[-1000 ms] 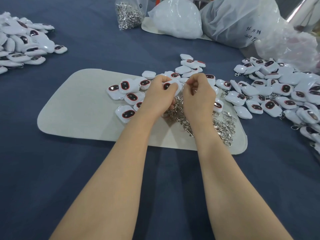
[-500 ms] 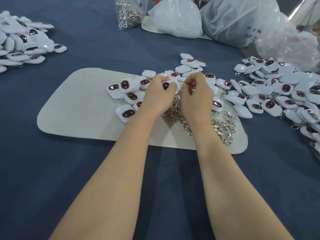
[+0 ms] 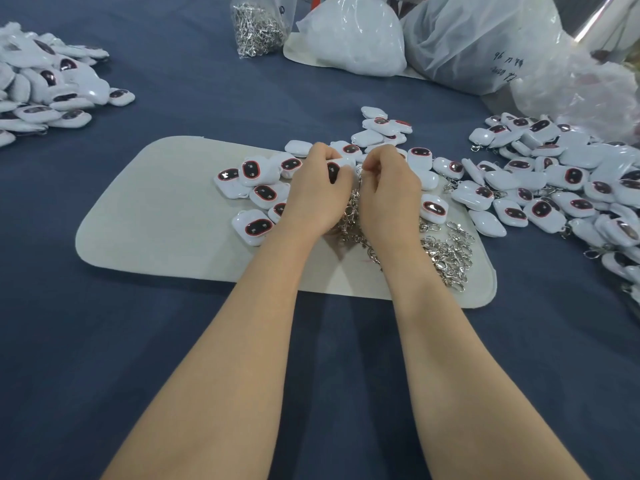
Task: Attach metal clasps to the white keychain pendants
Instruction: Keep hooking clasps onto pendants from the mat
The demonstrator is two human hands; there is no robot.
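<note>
Blue cloth (image 3: 173,341), pendant piles (image 3: 554,188) and loose clasps (image 3: 446,254) around both hands.

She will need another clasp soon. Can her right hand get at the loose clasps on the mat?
Probably yes: the loose clasps lie uncovered on the mat just beside her right hand, though that hand looks busy with a clasp.

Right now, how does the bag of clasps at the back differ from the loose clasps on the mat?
The bag of clasps stands on the blue cloth at the far edge; the loose clasps lie spread on the beige mat. The bagged ones are packed inside clear plastic; the loose ones are uncovered, right beside the right hand. Both are small silver metal clasps.
</note>
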